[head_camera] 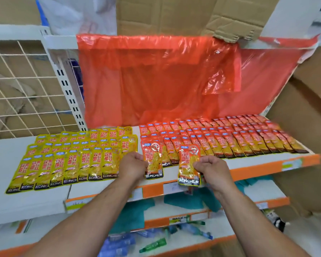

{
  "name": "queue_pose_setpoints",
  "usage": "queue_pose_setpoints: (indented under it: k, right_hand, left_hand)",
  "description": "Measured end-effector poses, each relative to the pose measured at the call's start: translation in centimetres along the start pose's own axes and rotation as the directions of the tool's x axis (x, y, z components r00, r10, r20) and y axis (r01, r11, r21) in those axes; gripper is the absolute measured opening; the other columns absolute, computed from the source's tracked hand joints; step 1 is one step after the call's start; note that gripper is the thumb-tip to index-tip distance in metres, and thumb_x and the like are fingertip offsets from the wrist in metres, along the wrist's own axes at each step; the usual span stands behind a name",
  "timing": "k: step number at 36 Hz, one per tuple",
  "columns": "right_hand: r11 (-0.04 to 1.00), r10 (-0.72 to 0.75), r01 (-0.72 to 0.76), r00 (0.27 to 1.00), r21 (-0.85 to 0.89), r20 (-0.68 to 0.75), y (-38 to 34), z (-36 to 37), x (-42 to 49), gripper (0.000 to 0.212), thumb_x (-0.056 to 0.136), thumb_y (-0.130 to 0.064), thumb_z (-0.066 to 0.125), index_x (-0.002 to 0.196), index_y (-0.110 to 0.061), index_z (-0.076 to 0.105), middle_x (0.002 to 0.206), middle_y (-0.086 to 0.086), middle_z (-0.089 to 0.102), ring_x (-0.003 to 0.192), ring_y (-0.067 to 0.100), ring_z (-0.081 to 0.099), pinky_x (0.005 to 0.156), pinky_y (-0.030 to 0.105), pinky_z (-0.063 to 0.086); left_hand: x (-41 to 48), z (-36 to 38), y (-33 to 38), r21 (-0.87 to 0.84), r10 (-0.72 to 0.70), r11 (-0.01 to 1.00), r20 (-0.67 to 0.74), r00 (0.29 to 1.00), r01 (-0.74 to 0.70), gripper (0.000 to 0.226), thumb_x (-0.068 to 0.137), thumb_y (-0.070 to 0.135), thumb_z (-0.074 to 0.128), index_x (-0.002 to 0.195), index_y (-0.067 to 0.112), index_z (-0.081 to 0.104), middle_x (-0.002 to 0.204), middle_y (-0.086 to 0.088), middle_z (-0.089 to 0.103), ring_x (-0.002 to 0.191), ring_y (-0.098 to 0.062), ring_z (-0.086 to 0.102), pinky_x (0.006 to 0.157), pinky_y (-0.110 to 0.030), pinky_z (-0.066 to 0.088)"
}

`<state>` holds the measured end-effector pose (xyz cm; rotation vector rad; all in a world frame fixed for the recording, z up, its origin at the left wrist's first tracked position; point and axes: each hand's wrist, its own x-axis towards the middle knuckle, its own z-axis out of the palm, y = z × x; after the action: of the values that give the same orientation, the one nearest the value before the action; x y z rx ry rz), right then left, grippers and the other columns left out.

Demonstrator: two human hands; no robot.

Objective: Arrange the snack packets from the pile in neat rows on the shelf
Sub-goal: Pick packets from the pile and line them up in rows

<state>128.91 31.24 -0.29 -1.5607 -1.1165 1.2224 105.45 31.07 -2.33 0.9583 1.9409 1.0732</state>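
Nearest, the left hand (132,166) pinches 1 red packet (153,164) at the shelf (248,161) front, and the right hand (210,168) grips a second red packet (189,166). Behind lie yellow rows (72,154) and red rows (230,138), then a red plastic sheet (156,80).

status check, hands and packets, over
Left hand pinches red packet at left end of red rows. Right hand holds second red packet over shelf front. Nothing in the way.

Head camera looks forward and down, close over the shelf (193,175)
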Motion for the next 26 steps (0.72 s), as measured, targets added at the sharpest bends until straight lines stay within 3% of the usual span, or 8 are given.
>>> queue_pose_setpoints:
  k: [5, 8, 12, 26]
  right_hand:
    - [0.999, -0.02, 0.023, 0.993, -0.024, 0.113, 0.3, -0.8, 2.6, 0.013, 0.086, -0.01, 0.074, 0.088, -0.015, 0.062, 0.079, 0.003, 0.062, 0.061, 0.014, 0.051, 0.056, 0.026, 0.039]
    - [0.999, -0.021, 0.028, 0.983, -0.035, 0.18, 0.6, -0.9, 3.8, 0.014, 0.086, -0.012, 0.074, 0.088, -0.018, 0.062, 0.084, 0.003, 0.063, 0.062, 0.013, 0.051, 0.061, 0.029, 0.041]
    - [0.997, -0.028, 0.044, 0.968, -0.062, 0.248, 0.5, -0.6, 4.9, 0.011, 0.087, -0.014, 0.074, 0.089, -0.018, 0.064, 0.095, 0.004, 0.065, 0.064, 0.011, 0.049, 0.058, 0.027, 0.04]
    - [0.995, 0.005, 0.022, 0.965, -0.097, 0.264, -0.2, 1.4, 5.4, 0.015, 0.086, -0.011, 0.075, 0.096, -0.014, 0.064, 0.098, 0.01, 0.068, 0.064, 0.013, 0.052, 0.058, 0.027, 0.042]
  left_hand:
    - [-0.5, 1.4, -0.2, 0.186, 0.035, 0.982, -0.058, 0.998, -0.024, 0.012, 0.07, 0.01, 0.075, 0.069, 0.013, 0.064, 0.068, -0.003, 0.069, 0.068, -0.022, 0.066, 0.06, -0.03, 0.052]
    - [-1.2, 1.8, 0.2, 0.287, 0.05, 0.957, -0.074, 0.996, -0.027, 0.013, 0.073, 0.014, 0.076, 0.07, 0.017, 0.064, 0.069, 0.003, 0.067, 0.068, -0.015, 0.062, 0.052, -0.022, 0.039]
    - [-1.6, 2.1, 0.7, 0.385, 0.066, 0.923, -0.113, 0.991, -0.017, 0.013, 0.074, 0.021, 0.076, 0.072, 0.019, 0.063, 0.069, 0.007, 0.063, 0.07, -0.015, 0.06, 0.054, -0.023, 0.036]
    - [-1.8, 1.7, 0.6, 0.421, 0.05, 0.907, -0.071, 0.996, -0.016, 0.017, 0.077, 0.024, 0.076, 0.076, 0.014, 0.063, 0.07, 0.003, 0.065, 0.065, -0.011, 0.06, 0.051, -0.021, 0.039]
